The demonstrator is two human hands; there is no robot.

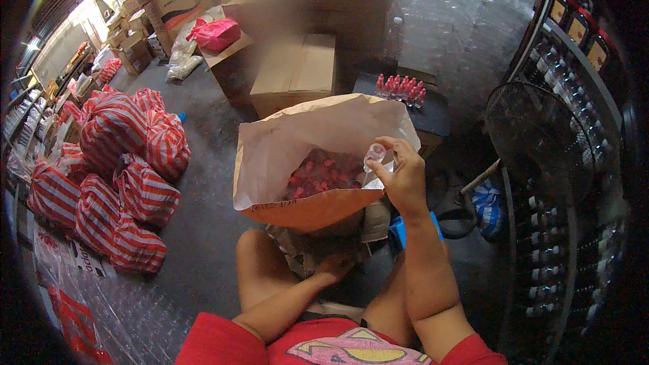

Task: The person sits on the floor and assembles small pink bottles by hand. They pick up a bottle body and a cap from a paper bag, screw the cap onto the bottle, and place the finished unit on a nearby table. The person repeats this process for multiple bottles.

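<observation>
"Plastic, clear and rounded: where is that small piece point(374, 154)?"

"Pinched between the thumb and fingers of the right hand point(405, 176), above the right side of the open paper bag point(270, 138). Whether it is a bottle or a cap, I cannot tell."

"And the left hand point(334, 267)?"

"Low between the knees, just below the bag. Shadow hides its fingers, so I cannot tell whether they grip anything."

"What lies in the bag?"

"A heap of small red pieces point(321, 174), too small to make out singly. The bag is brown outside and paler within, its mouth spread wide."

"Farther out?"

"Small red-capped bottles point(400, 89) stand grouped on a low dark surface point(427, 120), beyond the bag to the right. A closed cardboard carton point(292, 71) sits straight behind the bag."

"At the sides?"

"To the left, red-and-white striped bags point(145, 189) are piled on the grey floor point(203, 176). To the right is a round fan cage point(537, 132), with rows of clear bottles point(546, 255) beyond it."
</observation>
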